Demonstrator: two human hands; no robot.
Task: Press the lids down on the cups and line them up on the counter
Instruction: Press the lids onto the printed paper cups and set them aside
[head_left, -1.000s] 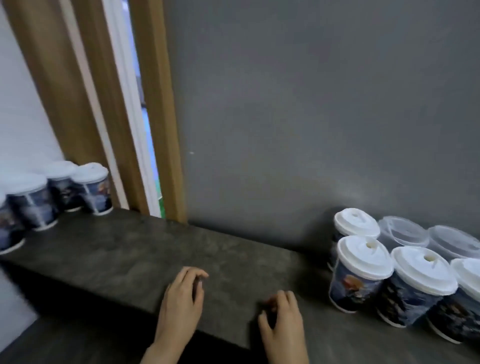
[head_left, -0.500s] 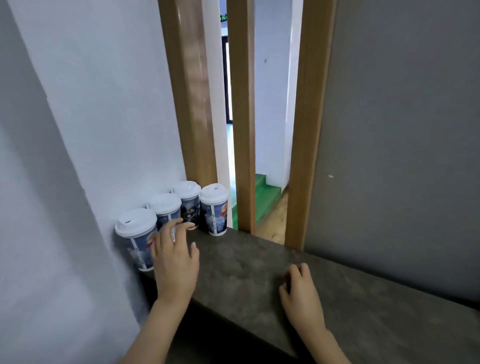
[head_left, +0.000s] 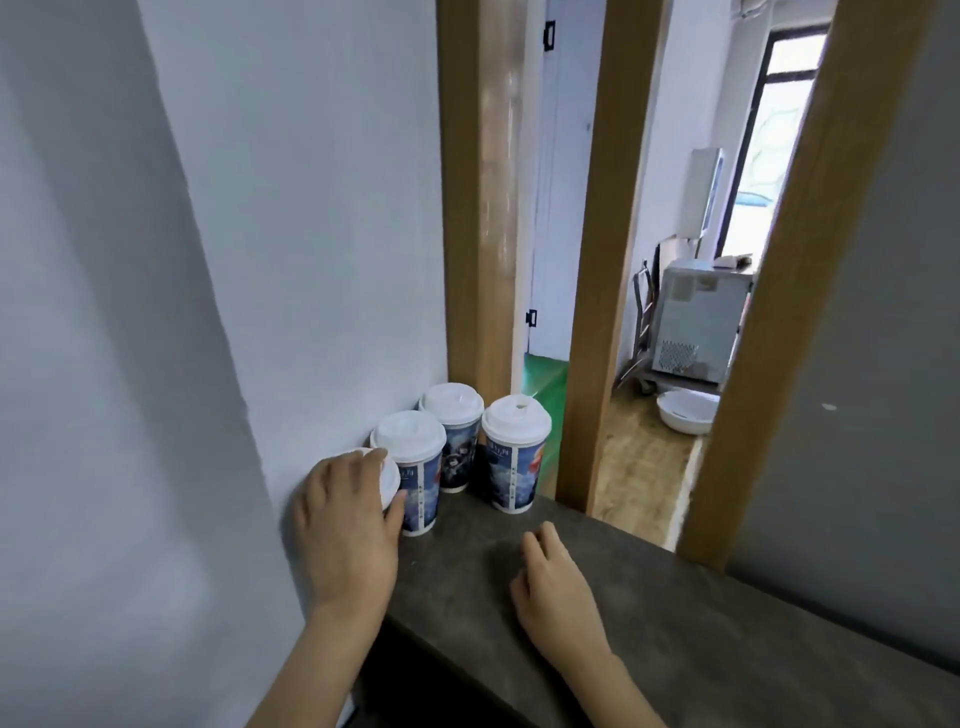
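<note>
Four paper cups with white lids stand at the left end of a dark stone-look surface (head_left: 649, 613), tucked against a pale wall (head_left: 311, 234). The left hand (head_left: 345, 512) lies palm-down over the nearest cup (head_left: 389, 480), its fingers (head_left: 358, 462) curled over the lid's top and the thumb hooked round the lid's right edge, so most of this cup is hidden and only a sliver of its white lid shows. Just behind it, touching or nearly so, is the second cup (head_left: 421, 475), upright, its printed blue side facing the camera. The third cup (head_left: 454, 439) stands farther back by the wooden door frame (head_left: 478, 208), and the fourth cup (head_left: 515, 454) stands to the right of these two, near the surface's far edge; all three lids look seated flat. The right hand (head_left: 558, 587) rests on the bare surface well apart from the cups, its fingers close together and loosely bent, the tips touching the top, holding nothing. Beyond the frame an opening gives onto another room with a wood floor, where a white basin (head_left: 685, 410) sits on the floor beside a grey metal box on a wheeled stand (head_left: 698, 322).
</note>
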